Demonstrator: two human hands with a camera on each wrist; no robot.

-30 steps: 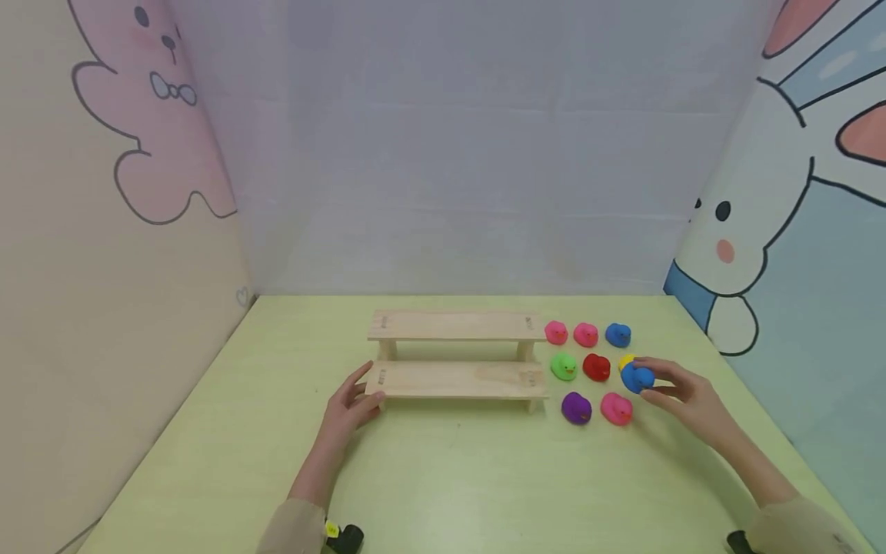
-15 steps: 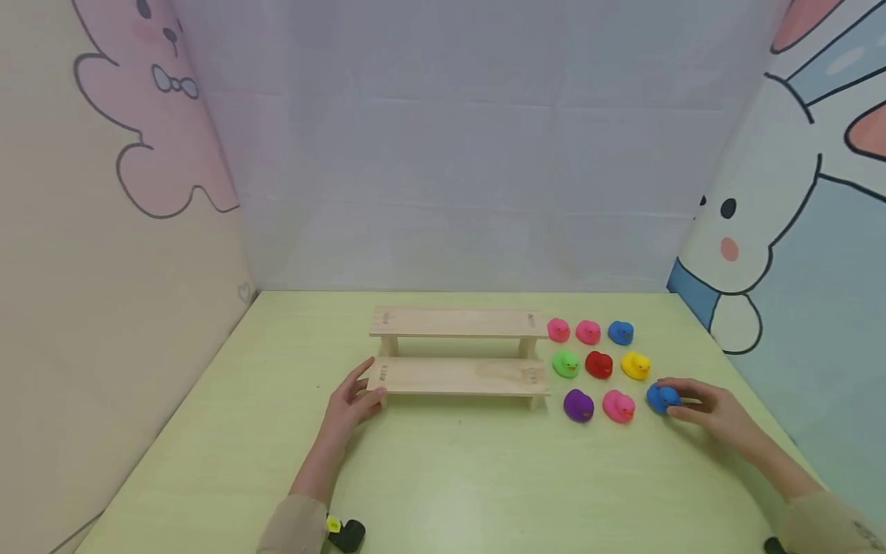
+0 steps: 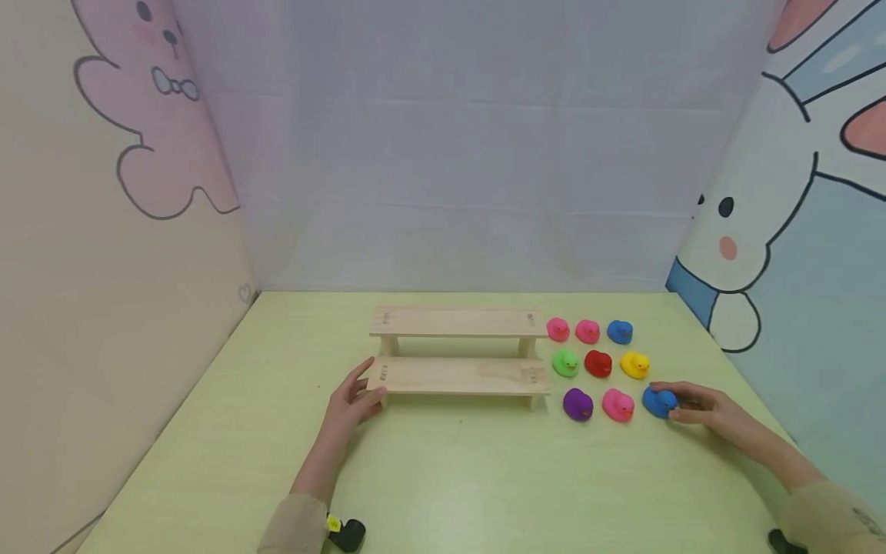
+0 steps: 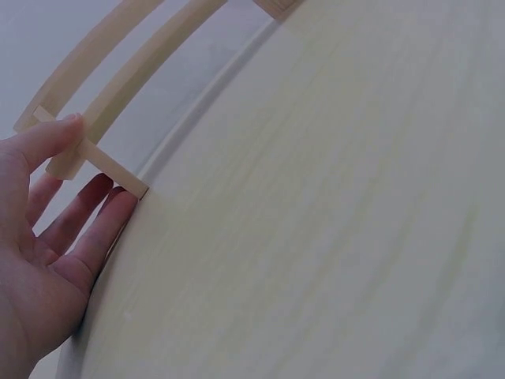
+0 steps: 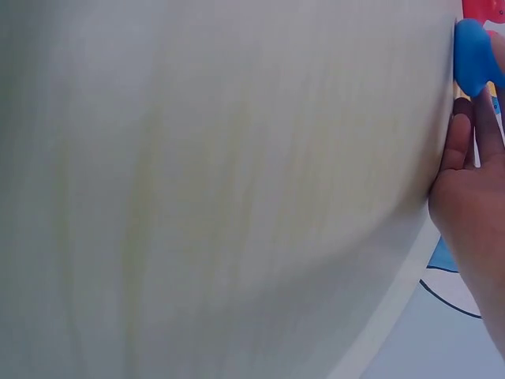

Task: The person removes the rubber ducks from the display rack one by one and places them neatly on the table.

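Observation:
A two-tier wooden stand (image 3: pixel 457 377) sits mid-table, with bare boards. My left hand (image 3: pixel 351 404) grips the left end of its lower board; in the left wrist view the thumb (image 4: pixel 51 140) lies against the board and the other fingers are by the leg. At the front right of a block of toy ducks, my right hand (image 3: pixel 716 415) pinches a blue rubber duck (image 3: pixel 659 402) between thumb and fingers. That duck (image 5: pixel 473 59) rests on the table in the right wrist view. Right of the stand are a pink duck (image 3: pixel 618 405), a purple duck (image 3: pixel 577 405) and a yellow duck (image 3: pixel 634 365).
A red duck (image 3: pixel 598 364) and a green duck (image 3: pixel 565 362) form the middle row with the yellow one. Behind them are two pink ducks (image 3: pixel 587 332) and another blue duck (image 3: pixel 620 332). A white curtain (image 3: pixel 457 192) closes off the table's far edge, and printed walls flank it.
My right hand has carried the blue duck from above the yellow one to the front row, down onto the table, then slightly left beside the pink duck. My left hand has stayed on the stand.

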